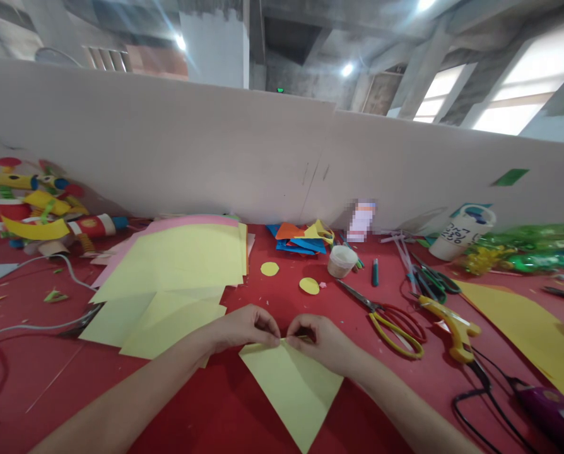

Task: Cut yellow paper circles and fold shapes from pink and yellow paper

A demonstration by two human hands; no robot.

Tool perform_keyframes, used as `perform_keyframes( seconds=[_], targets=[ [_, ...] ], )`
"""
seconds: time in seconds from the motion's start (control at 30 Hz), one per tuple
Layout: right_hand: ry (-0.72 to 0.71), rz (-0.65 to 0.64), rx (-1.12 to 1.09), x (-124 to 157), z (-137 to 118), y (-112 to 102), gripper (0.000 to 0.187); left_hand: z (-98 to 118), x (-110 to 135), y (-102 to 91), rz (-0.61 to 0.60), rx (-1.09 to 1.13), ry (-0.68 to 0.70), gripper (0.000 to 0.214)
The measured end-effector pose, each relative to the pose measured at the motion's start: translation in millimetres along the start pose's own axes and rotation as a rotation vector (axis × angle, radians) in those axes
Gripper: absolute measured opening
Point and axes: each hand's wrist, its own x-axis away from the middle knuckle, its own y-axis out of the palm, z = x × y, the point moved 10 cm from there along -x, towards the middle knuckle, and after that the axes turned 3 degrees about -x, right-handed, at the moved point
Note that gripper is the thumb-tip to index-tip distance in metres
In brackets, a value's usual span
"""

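Note:
A pale yellow paper sheet (294, 388) lies on the red table (225, 403) in front of me, one corner pointing toward me. My left hand (246, 326) pinches its far edge with fingers closed. My right hand (322, 340) pinches the same edge just to the right, fingertips nearly touching the left ones. The edge looks rolled or folded thin between them.
A stack of yellow and pink sheets (178, 271) lies at left. Two yellow paper discs (309, 285), a small white cup (342, 261), yellow-handled scissors (393, 321), a yellow glue gun (452, 321) and an orange-yellow sheet (528, 334) sit to the right. Paper crafts (40, 208) stand far left.

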Motion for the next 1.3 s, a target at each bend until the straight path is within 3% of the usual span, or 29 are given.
perform_keyframes(
  seconds=[0.3,0.43,0.83,1.03,1.3],
  targets=[
    [0.037,-0.034,0.068,0,-1,4,0.022,-2,-1,1.6,-0.005,-0.003,0.011,0.018],
    [0.075,-0.030,0.036,0,2,5,0.014,-1,-1,0.7,-0.003,-0.031,0.013,0.019],
    [-0.040,0.000,-0.012,0,-7,1,0.007,-4,-2,0.5,-0.027,-0.027,0.003,0.017],
    [0.057,-0.059,-0.006,0,-1,5,0.022,0,0,2.4,-0.034,-0.038,0.028,0.012],
    [0.092,-0.032,0.002,1,4,6,0.016,1,0,2.5,-0.047,-0.038,0.018,0.014]
  ],
)
